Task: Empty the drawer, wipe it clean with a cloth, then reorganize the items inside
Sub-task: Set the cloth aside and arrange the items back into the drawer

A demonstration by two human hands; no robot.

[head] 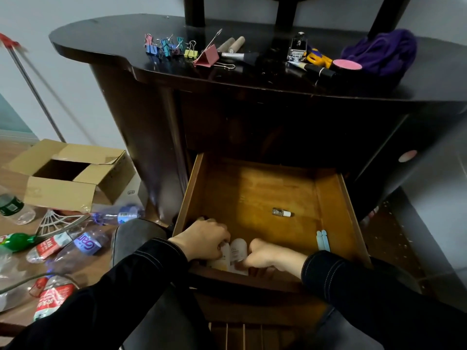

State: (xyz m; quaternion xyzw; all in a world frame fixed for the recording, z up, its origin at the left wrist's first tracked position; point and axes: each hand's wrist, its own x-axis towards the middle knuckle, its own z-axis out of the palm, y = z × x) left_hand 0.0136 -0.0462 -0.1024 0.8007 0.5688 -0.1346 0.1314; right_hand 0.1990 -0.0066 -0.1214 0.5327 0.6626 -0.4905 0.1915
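Observation:
The wooden drawer (336, 198) stands pulled out under a dark cabinet. At its near edge lie two white bottles (237, 251) side by side. My left hand (202, 238) curls over the left bottle, and my right hand (262, 256) grips the right one from the side. A small glass vial (281, 212) lies alone in the middle of the drawer floor. Two pale blue sticks (323, 239) rest against the right wall. On the cabinet top lie binder clips (166, 48), a pink clip (208, 56), brushes (240, 56), a stapler (298, 48) and a purple cloth (381, 51).
The dark cabinet top (101, 44) also bears a pink round case (346, 64) and yellow scissors (318, 59). On the floor to the left are an open cardboard box (65, 173) and several plastic bottles (86, 245). A mop handle (32, 87) leans at the far left.

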